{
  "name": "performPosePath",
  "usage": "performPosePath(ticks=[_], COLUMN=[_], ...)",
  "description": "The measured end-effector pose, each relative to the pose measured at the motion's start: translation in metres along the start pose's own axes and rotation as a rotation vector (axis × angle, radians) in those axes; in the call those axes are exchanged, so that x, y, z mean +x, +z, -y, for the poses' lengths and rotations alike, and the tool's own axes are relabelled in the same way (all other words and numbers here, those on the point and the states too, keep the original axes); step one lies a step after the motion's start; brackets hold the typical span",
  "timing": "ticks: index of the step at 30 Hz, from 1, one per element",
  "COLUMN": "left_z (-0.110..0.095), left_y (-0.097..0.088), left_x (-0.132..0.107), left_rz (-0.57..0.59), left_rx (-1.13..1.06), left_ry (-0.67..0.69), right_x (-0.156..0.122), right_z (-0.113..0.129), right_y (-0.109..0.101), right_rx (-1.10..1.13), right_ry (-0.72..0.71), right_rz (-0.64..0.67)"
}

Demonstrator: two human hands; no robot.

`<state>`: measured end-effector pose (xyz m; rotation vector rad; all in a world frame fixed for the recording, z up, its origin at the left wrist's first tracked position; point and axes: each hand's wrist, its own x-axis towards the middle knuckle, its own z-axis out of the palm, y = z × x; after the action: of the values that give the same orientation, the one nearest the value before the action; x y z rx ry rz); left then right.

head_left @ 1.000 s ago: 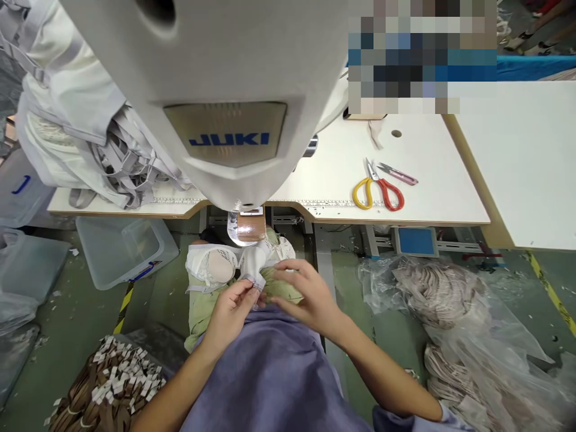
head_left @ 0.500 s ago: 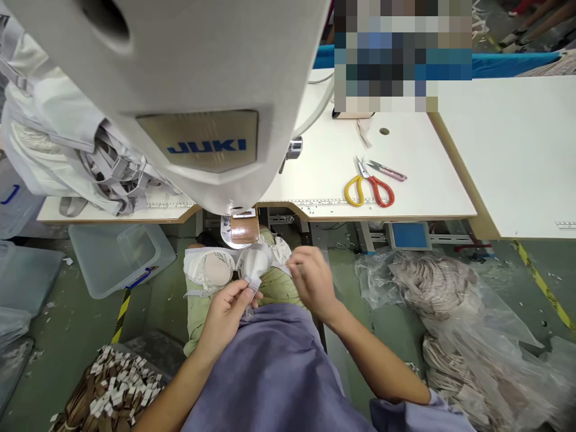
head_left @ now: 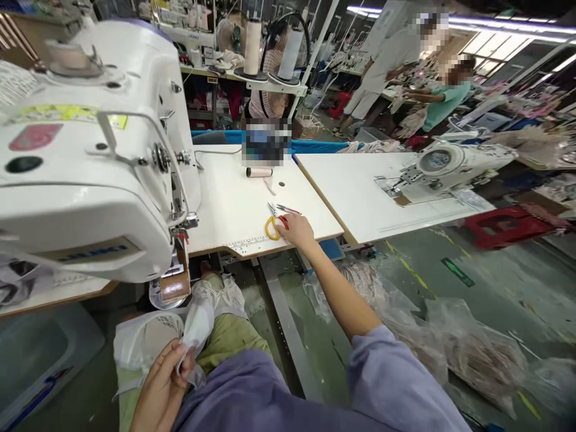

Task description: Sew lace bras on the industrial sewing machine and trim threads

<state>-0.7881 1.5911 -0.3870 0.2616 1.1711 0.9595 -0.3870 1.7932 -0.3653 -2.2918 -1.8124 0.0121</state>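
Observation:
My left hand (head_left: 167, 373) is closed on a white lace-trimmed bra (head_left: 200, 318), pinching a grey-white edge of it above my lap. One padded cup (head_left: 162, 336) lies to the left of the fingers, and lace spreads over my knee. My right hand (head_left: 297, 230) reaches out to the front of the white sewing table, its fingers closed at the red handle of the scissors (head_left: 271, 227). The yellow handle and the parted blades stay in sight; my fingers partly cover the red loop. Just beyond the hand lie small thread snips (head_left: 288, 209).
A large white sewing machine (head_left: 90, 180) stands at the left. On the table (head_left: 225, 198) lie a thread spool (head_left: 259, 172) and a fabric scrap. Another machine (head_left: 441, 162) is at the right, with bagged pieces (head_left: 486, 354) on the floor. Two people are farther back.
My right hand has gone from near the bra to the scissors on the table. The left hand still holds the bra. The view has swung up and to the right.

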Motion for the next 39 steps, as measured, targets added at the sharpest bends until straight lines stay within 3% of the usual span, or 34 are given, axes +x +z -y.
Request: performPosePath(ticks=[6,12,14,16,19,22,24,26,31,39], left_z=[-0.004,-0.007,-0.007,-0.007,-0.009,-0.010,-0.009,-0.007,-0.001,-0.003], left_y=[0.013,0.022,0.021,0.019,0.017,0.018,0.018,0.018,0.015,0.011], left_x=[-0.011,-0.021,-0.023,-0.025,-0.028,-0.030,-0.030,-0.029,-0.028,-0.033], left_rz=[-0.075,0.020,0.041,0.054,0.069,0.077,0.069,0.050,0.044,0.053], left_rx=[0.029,0.085,0.089,0.098,0.097,0.123,0.169,0.215,0.281,0.369], left_ry=[0.073,0.140,0.141,0.134,0.123,0.140,0.178,0.217,0.286,0.320], right_x=[-0.009,-0.018,-0.032,-0.063,-0.130,-0.198,-0.229,-0.246,-0.248,-0.240], right_z=[0.016,0.011,0.005,0.000,0.000,0.020,0.043,0.067,0.103,0.115], right_y=[0.006,-0.006,-0.010,-0.017,-0.028,-0.041,-0.048,-0.052,-0.045,-0.038], right_rx=[-0.092,-0.126,-0.100,-0.004,0.399,0.751,0.754,0.718,0.689,0.708], right_ry=[0.032,0.032,-0.005,-0.019,0.004,-0.211,-0.361,-0.478,-0.598,-0.641], right_rz=[0.100,0.235,0.234,0.203,0.189,0.474,0.651,0.721,0.657,0.626])
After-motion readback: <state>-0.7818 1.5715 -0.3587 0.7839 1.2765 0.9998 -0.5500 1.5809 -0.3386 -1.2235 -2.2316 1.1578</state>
